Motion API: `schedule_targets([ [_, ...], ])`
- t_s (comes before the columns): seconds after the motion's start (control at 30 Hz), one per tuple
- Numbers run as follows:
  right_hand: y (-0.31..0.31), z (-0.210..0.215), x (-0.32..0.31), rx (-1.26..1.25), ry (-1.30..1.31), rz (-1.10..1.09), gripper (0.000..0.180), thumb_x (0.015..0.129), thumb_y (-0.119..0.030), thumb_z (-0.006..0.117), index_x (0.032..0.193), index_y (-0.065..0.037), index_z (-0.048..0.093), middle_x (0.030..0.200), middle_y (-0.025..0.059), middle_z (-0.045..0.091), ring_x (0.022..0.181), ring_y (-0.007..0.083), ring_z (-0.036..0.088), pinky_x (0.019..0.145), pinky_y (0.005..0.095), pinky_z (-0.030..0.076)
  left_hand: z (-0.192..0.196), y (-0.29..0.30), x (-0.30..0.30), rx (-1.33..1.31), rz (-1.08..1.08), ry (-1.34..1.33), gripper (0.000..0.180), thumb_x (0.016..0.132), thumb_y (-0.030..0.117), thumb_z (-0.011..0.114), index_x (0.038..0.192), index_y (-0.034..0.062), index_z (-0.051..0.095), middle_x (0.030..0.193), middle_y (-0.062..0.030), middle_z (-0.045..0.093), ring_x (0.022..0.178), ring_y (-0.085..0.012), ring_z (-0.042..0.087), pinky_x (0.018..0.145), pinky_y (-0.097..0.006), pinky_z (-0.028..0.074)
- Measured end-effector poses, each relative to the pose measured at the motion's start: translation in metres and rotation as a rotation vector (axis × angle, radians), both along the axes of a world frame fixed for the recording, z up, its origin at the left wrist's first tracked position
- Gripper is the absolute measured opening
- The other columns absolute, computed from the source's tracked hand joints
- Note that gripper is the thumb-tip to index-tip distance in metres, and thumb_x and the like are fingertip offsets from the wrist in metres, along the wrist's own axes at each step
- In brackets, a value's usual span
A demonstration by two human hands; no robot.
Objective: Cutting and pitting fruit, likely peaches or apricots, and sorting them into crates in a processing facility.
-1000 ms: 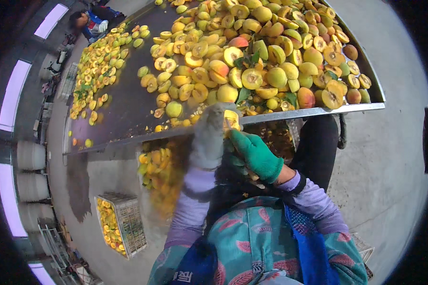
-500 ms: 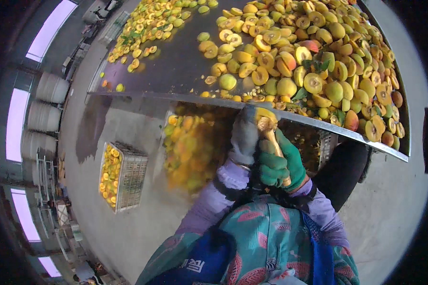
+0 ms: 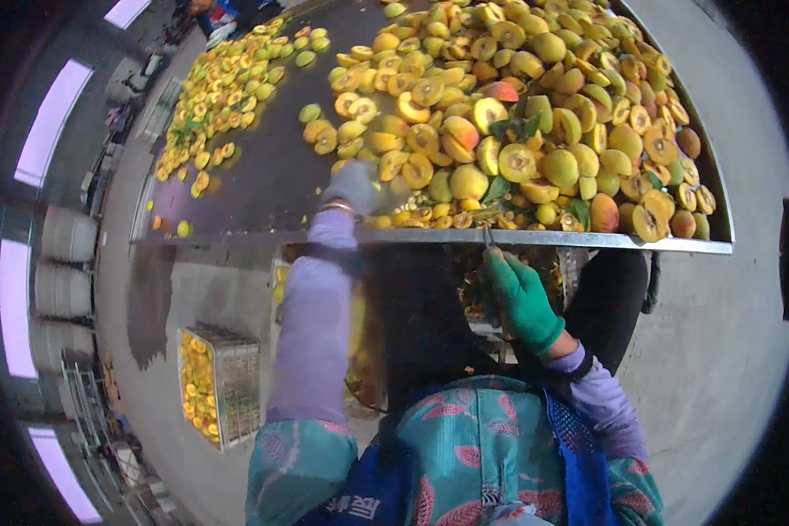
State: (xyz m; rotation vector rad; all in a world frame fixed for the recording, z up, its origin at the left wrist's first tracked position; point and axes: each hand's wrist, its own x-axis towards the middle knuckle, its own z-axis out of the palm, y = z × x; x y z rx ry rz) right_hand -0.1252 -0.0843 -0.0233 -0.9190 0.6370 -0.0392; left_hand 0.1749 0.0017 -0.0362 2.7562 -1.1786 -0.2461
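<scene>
My left hand [image 3: 352, 186], in a grey glove, reaches over the metal table [image 3: 263, 175] to the near left edge of a heap of peaches [image 3: 465, 145]. Its fingers are blurred against the fruit, so I cannot tell what they grip. At the table's front edge, my right hand [image 3: 524, 302] in a green glove is closed around a wooden-handled pitting tool. The tool's thin metal tip [image 3: 487, 235] points up toward the fruit; the glove hides most of its handle. Many peaches are halved, some still with stones, others whole.
A second pile of halved peaches [image 3: 223, 96] lies at the table's far left. On the floor at left stands a crate [image 3: 237, 386] of yellow halves. Another container of dark pieces [image 3: 473, 289] sits below the table edge. Stacked pale tubs [image 3: 66, 263] line the left side.
My hands have parted: the left moved from the peach at the tool out to the heap, up and left. My right hand stays near the edge with the tool, slightly lower.
</scene>
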Motion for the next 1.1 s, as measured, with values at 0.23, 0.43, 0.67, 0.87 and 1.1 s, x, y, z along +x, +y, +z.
schedule_targets([
  [0.23, 0.002, -0.041, 0.011, -0.715, -0.254, -0.064, 0.032, 0.093, -0.033, 0.046, 0.103, -0.004, 0.055, 0.070, 0.0099, 0.059, 0.059, 0.0243, 0.058, 0.052, 0.0309, 0.043, 0.013, 0.031, -0.084, -0.831, -0.101, 0.625, 0.041, 0.073, -0.001, 0.062, 0.113, 0.0046, 0.054, 0.104, -0.0080, 0.060, 0.089, -0.0185, 0.059, 0.077, -0.030, 0.049],
  [0.43, 0.021, 0.006, 0.030, -1.006, -0.149, 0.009, 0.031, 0.093, -0.032, 0.042, 0.093, -0.002, 0.049, 0.066, 0.0269, 0.055, 0.063, 0.0460, 0.055, 0.052, 0.0535, 0.039, 0.026, 0.021, -0.141, -0.941, -0.050, 0.656, 0.028, 0.088, 0.019, 0.051, 0.111, 0.0025, 0.053, 0.101, -0.0116, 0.058, 0.090, -0.0216, 0.057, 0.080, -0.033, 0.046],
  [0.67, 0.033, 0.001, 0.031, -0.907, -0.147, -0.076, 0.034, 0.094, -0.032, 0.041, 0.093, 0.001, 0.047, 0.067, 0.0285, 0.054, 0.065, 0.0485, 0.053, 0.053, 0.0536, 0.039, 0.042, 0.005, -0.169, -0.910, 0.029, 0.411, 0.044, 0.096, 0.039, 0.034, 0.100, 0.0024, 0.057, 0.094, -0.0089, 0.056, 0.086, -0.0178, 0.052, 0.080, -0.031, 0.042],
  [0.87, 0.041, -0.008, 0.033, -0.914, -0.375, -0.071, 0.029, 0.091, -0.022, 0.044, 0.100, 0.005, 0.046, 0.078, 0.0290, 0.053, 0.068, 0.0449, 0.053, 0.054, 0.0495, 0.041, 0.036, 0.001, -0.181, -0.977, 0.172, 0.348, 0.041, 0.096, 0.037, 0.035, 0.097, 0.0037, 0.058, 0.087, -0.0066, 0.056, 0.083, -0.0167, 0.053, 0.076, -0.031, 0.043],
  [1.1, 0.022, 0.014, 0.021, -0.251, -0.312, 0.186, 0.024, 0.091, -0.025, 0.042, 0.094, -0.003, 0.050, 0.070, 0.0158, 0.052, 0.054, 0.0286, 0.050, 0.045, 0.0402, 0.041, 0.047, -0.004, -0.168, -0.823, -0.012, 0.378, 0.032, 0.094, 0.028, 0.041, 0.097, 0.0023, 0.060, 0.083, -0.0059, 0.061, 0.075, -0.0148, 0.056, 0.066, -0.030, 0.045],
])
